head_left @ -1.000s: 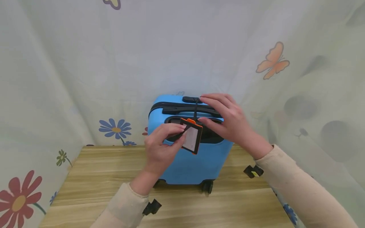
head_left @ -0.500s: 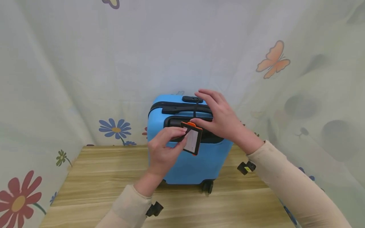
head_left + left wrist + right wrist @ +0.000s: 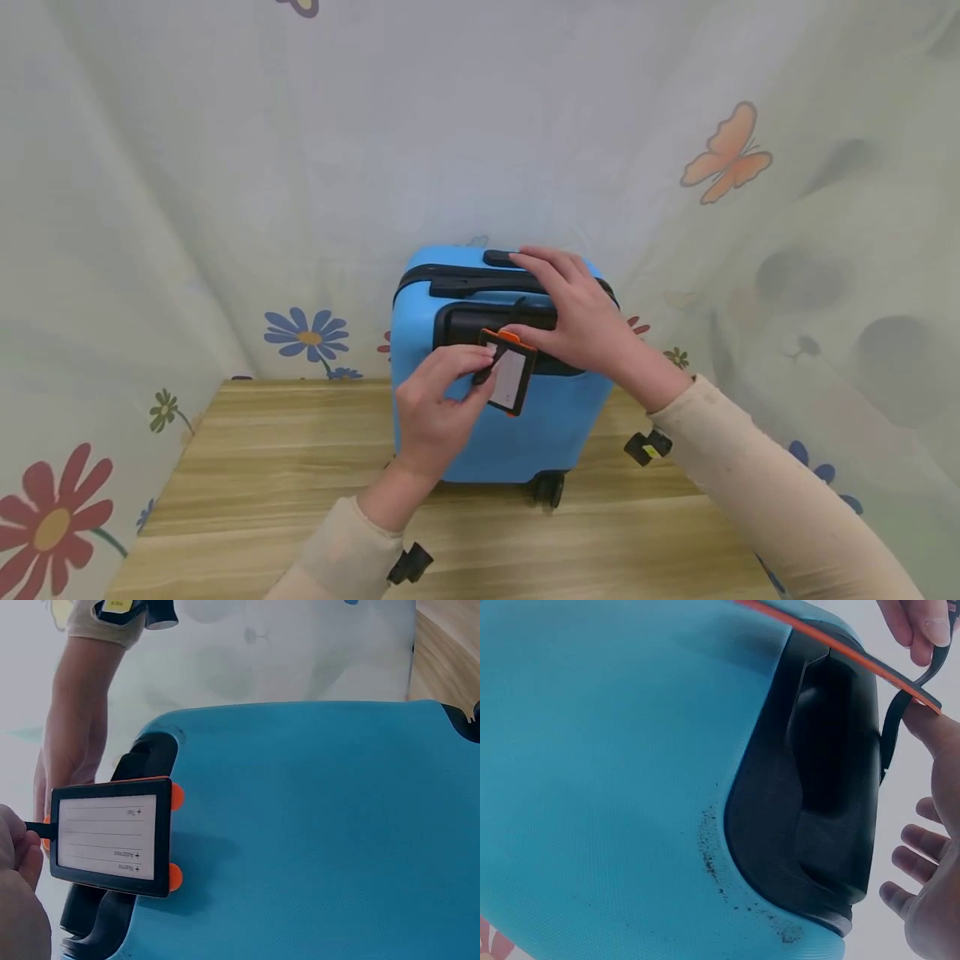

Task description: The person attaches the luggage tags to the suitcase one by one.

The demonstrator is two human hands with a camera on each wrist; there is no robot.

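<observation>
Left hand (image 3: 438,407) pinches strap (image 3: 892,731); splayed right hand (image 3: 585,321) touches tag (image 3: 109,836).

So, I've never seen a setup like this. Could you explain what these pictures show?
No machine is doing the work here; you're watching a person's two bare hands. The wide picture comes from a camera worn on the head, looking forward and down. The two close-ups come from cameras worn on the left and right wrists.

A light-blue, textured suitcase stands upright on a pale wood-grain surface, with a whitish curtain printed with flowers and butterflies around it. The left hand pinches a thin black strap that belongs to a flat, rectangular black-and-orange tag with a white card. The right hand touches the tag's edge with its thumb, its other fingers spread apart.
</observation>
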